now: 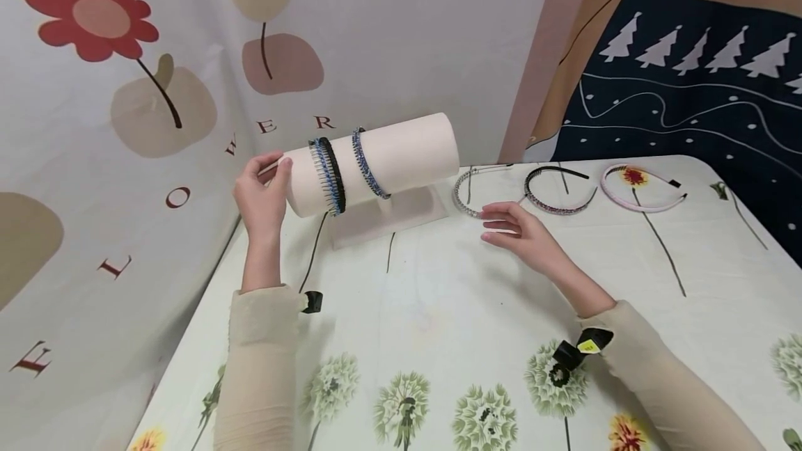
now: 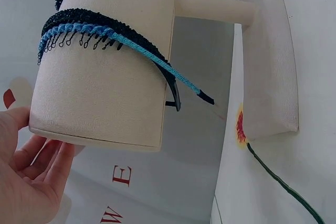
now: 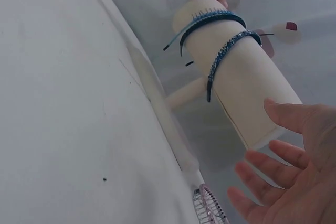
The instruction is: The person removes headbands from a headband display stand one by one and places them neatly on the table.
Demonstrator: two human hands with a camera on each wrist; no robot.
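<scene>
The fingers of the left hand hold the rim of the roll at its left end, thumb on the curved side and fingers against the end face; this grip presumably steadies the roll and leaves its length unobstructed. The fingers of the right hand are parted and slightly bent, hold nothing, and stand near the silver headband; contact cannot be confirmed. The roll is located toward the far-left corner of the tabletop, carried by a post on a flat base. Its long axis lies sideways, roughly along the far edge, with the left end facing the left edge and the right end set slightly farther back. A blue fringed headband and a black headband sit side by side near the gripped end; a blue patterned headband sits near mid-length. All three cross the axis, open ends downward, so the roll likely supports them by their arches. The silver, dark and pink headbands lie in a row along the far edge, open ends toward the right edge, spacing that probably keeps each separately reachable.
</scene>
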